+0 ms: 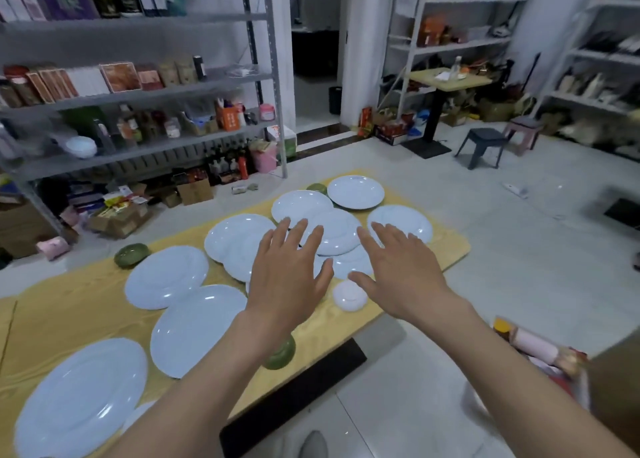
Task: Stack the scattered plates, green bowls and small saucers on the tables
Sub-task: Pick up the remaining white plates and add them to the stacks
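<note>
Several white plates lie scattered on a yellow wooden table (pixel 69 305), some overlapping near the middle (pixel 339 232). One large plate (pixel 79 398) sits at the near left and another (pixel 355 191) at the far end. A small white saucer (pixel 349 295) lies near the table's right edge. Green bowls sit at the left edge (pixel 131 255), at the far end (pixel 317 188) and under my left forearm (pixel 281 355). My left hand (pixel 289 270) and right hand (pixel 398 267) hover over the overlapping plates with fingers spread, holding nothing.
Metal shelves (pixel 138 93) full of boxes and bottles line the left wall, with cartons on the floor below. A small table (pixel 446 78) and two stools (pixel 483 142) stand at the back right. A box with packages (pixel 540 350) sits at my near right.
</note>
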Demonstrator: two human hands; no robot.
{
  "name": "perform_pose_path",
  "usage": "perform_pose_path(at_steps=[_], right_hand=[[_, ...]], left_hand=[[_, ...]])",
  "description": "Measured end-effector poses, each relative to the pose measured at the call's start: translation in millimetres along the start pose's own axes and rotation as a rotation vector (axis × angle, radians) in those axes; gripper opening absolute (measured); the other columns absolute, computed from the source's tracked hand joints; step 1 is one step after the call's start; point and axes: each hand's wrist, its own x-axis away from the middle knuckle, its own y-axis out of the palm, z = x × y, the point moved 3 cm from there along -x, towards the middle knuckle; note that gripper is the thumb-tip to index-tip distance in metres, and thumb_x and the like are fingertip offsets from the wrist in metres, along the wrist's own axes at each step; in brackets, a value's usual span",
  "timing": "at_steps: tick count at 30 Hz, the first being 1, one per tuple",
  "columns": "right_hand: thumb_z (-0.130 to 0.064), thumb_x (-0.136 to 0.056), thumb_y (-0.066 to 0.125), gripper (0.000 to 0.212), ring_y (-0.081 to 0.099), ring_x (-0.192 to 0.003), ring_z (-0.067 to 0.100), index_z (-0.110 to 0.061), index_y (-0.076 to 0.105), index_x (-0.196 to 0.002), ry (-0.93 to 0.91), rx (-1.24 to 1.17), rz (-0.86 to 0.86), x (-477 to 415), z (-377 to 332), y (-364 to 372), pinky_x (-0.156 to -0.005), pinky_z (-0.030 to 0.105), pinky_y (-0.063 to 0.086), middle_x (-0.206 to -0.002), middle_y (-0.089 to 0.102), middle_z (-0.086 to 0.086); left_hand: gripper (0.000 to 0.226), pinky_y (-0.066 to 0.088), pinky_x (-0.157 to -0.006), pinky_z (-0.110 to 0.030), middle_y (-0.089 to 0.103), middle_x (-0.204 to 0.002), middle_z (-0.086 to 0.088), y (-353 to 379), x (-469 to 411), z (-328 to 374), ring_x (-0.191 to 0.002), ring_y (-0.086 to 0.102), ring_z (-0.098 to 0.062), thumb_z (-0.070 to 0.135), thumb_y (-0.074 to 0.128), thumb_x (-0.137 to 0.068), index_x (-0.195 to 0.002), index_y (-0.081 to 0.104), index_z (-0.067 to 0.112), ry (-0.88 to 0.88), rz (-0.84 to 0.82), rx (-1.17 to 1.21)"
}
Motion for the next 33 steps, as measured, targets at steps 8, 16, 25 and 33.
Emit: perform_pose_path(at_steps=[8, 16, 25, 33], right_hand=[[-0.059, -0.1, 0.032, 0.075, 0.006, -0.152, 0.025, -0.021, 0.005, -0.158, 0.053, 0.009, -0.017, -78.6, 81.1, 12.6, -0.121, 0.045, 0.014, -0.166, 0.005, 0.006], [-0.058, -0.1, 0.032, 0.074, 0.01, -0.151, 0.025, -0.02, 0.005, -0.158, 0.002, 0.045, -0.018, -167.4, 139.9, 0.5, -0.12, 0.043, 0.017, -0.165, 0.009, 0.006], [-0.058, -0.099, 0.035, 0.074, 0.011, -0.151, 0.024, -0.021, 0.007, -0.157, -0.096, 0.001, -0.058, -249.1, 186.0, 23.9, -0.118, 0.042, 0.019, -0.165, 0.01, 0.004], [-0.055, -0.101, 0.035, 0.072, 0.015, -0.15, 0.026, -0.018, 0.011, -0.157, -0.332, -0.021, -0.11, -319.8, 210.8, 63.5, -0.117, 0.044, 0.023, -0.164, 0.014, 0.007]], left_hand=[[0.059, 0.044, -0.102, -0.052, 0.06, -0.133, -0.014, 67.3, -96.4, 30.2, -0.128, 0.051, -0.038, 0.048, 0.036, -0.09, -0.131, 0.06, 0.013, 0.012, 0.02, 0.03], [0.05, 0.041, -0.105, -0.053, 0.058, -0.136, -0.014, 120.9, -182.7, 36.3, -0.131, 0.048, -0.039, 0.04, 0.06, -0.09, -0.132, 0.058, 0.013, -0.051, -0.008, 0.038], [0.056, 0.04, -0.107, -0.053, 0.056, -0.138, -0.014, 176.5, -234.4, 36.3, -0.13, 0.048, -0.039, 0.045, 0.047, -0.09, -0.135, 0.057, 0.014, -0.168, -0.092, 0.014], [0.056, 0.03, -0.115, -0.051, 0.044, -0.15, -0.011, 239.1, -263.3, 39.1, -0.141, 0.036, -0.035, 0.044, 0.053, -0.095, -0.145, 0.046, 0.019, -0.404, -0.197, -0.006]])
